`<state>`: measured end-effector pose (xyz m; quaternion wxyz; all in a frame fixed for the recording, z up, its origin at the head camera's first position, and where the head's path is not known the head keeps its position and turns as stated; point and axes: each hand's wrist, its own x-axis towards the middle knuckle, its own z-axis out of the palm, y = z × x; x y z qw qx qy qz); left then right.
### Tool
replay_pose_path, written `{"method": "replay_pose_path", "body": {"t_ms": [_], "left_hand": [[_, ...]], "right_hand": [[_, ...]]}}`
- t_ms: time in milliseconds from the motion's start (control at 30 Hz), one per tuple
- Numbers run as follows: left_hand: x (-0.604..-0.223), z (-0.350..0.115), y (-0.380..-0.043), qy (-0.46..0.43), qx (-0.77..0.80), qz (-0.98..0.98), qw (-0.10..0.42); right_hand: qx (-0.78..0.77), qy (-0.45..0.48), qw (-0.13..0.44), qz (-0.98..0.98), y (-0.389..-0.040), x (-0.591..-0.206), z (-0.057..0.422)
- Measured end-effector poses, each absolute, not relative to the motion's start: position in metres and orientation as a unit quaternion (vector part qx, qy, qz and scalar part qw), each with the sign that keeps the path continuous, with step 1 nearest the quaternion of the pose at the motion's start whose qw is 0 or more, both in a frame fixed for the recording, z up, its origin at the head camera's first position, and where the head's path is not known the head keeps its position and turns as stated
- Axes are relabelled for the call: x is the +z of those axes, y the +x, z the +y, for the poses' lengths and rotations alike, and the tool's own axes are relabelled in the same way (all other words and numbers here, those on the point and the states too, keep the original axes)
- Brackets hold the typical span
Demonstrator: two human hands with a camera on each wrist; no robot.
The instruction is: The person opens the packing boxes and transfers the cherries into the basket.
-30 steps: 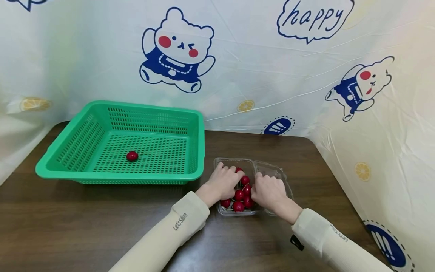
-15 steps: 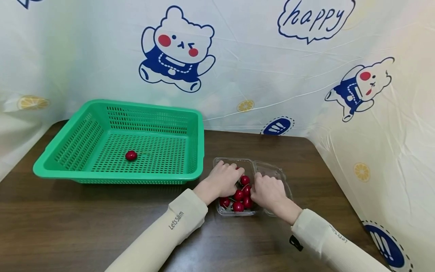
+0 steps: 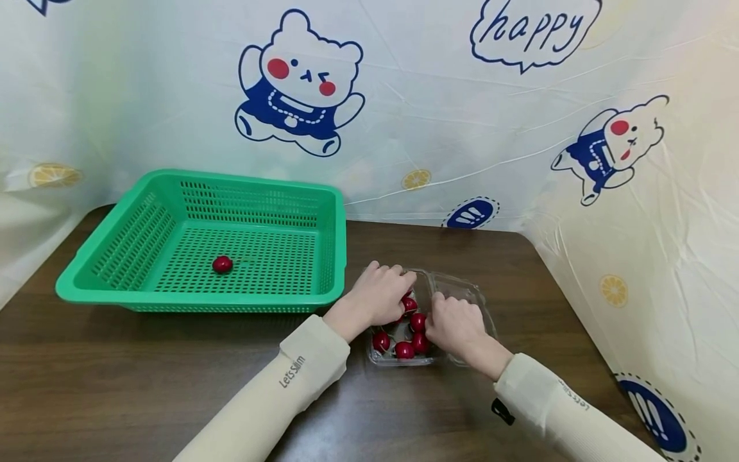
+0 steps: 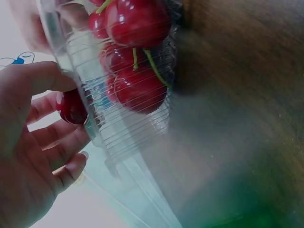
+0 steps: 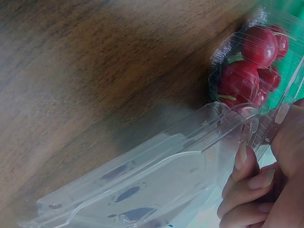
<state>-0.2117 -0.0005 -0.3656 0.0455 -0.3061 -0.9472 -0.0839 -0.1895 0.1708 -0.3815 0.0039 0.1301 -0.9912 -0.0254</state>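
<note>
While the left hand pinched one cherry at the rim of the clear box, the right hand gripped its hinge side, beside the opened lid. The box stood toward the right edge of the table; the green basket lay by the far left corner. A stem snagging could have dragged other cherries out, or an uneven pull tipped the light box. Counted: one basket holding one cherry, one lidded box with at least five, others possibly hidden.
</note>
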Motion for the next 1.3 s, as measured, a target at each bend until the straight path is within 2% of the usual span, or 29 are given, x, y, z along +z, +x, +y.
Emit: {"method": "replay_pose_path", "body": {"t_ms": [567, 1300], "left_hand": [[-0.341, -0.012, -0.21, -0.305, -0.104, -0.944, 0.079], [-0.309, -0.049, -0.208, -0.282, -0.144, -0.943, 0.098]], "right_hand": [[-0.027, 0.135, 0.009, -0.99, -0.19, -0.383, 0.172], [-0.019, 0.133, 0.006, -0.991, -0.188, -0.381, 0.172]]}}
